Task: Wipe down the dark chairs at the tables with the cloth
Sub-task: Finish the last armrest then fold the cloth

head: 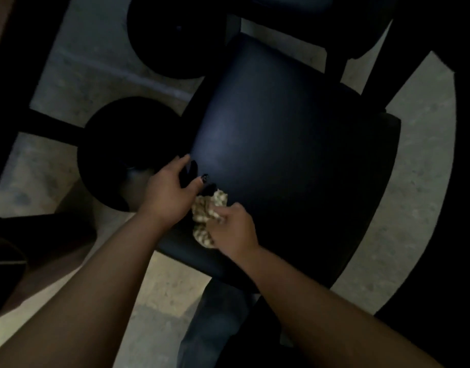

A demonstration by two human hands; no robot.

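Cloth [206,217] bunched, long axis near-far, on chair seat [295,144].

Smooth, faintly glossy chair seat [281,144]; nubby cloth [206,216]
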